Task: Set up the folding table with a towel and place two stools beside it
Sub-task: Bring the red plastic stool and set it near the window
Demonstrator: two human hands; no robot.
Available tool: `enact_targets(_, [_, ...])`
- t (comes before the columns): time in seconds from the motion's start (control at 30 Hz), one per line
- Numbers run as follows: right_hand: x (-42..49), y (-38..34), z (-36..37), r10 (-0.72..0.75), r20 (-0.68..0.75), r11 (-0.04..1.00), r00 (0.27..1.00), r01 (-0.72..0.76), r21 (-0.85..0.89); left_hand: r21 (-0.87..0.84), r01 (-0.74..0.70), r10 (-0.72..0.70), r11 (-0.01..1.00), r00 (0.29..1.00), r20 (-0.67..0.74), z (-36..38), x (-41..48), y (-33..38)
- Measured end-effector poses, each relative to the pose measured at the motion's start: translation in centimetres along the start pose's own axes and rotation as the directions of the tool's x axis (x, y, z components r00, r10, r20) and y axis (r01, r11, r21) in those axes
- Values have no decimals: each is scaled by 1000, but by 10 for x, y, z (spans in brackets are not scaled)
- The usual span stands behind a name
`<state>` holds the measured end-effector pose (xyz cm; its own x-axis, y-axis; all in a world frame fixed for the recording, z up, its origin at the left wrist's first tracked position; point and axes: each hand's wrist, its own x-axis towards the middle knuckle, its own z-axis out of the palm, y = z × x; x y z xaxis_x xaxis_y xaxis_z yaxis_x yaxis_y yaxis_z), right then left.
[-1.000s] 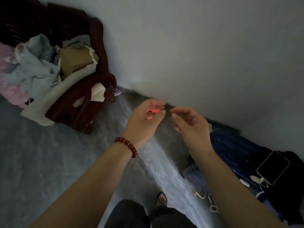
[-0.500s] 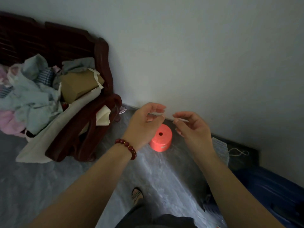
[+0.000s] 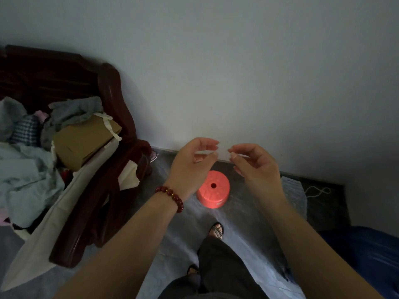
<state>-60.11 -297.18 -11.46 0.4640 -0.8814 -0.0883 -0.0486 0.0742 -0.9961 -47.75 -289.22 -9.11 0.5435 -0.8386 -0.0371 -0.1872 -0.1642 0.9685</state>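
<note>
From where I stand, the one stool (image 3: 213, 189) I can see is a low coral-red one on the floor (image 3: 248, 238), close to the wall (image 3: 237, 72) and just ahead of the person's sandalled foot (image 3: 216, 230). A second stool, the folding desk and the towel are nowhere in sight.

Both hands are up in front of the chest, well above the stool. The left hand (image 3: 190, 169) has a slack grip, fingers loosely curled round nothing. The right hand (image 3: 257, 169) is curled much the same, but there is a pale sliver at its fingertips, and I cannot tell whether it pinches something.

The room is dim, and that is my main worry. The foot is near enough that a careless step could knock the stool into the wall or trip the person. A face mask (image 3: 293, 194) lies on the floor to the right, its loop trailing, and it looks easy to slip on or snag. Something blue (image 3: 371, 260) crowds the right side. On the left, clothes (image 3: 26, 169) and a cardboard box (image 3: 84, 141) are heaped on a dark wooden bench (image 3: 108, 87), with cloth hanging over its edge, so swinging the stool out that way could catch it. The stool looks smooth, so a hurried stoop and a one-handed grab might let it slide free
</note>
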Motion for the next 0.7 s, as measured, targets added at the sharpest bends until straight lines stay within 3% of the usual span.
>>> enact_targets(0.37, [111, -2, 25, 3, -60, 1000, 998, -3, -11, 21, -34, 33, 999, 998, 58, -16, 124, -10])
enact_targets(0.7, [152, 2, 45, 19, -177, 994, 984, -37, -100, -5, -26, 26, 1000, 974, 227, -28, 187, -27])
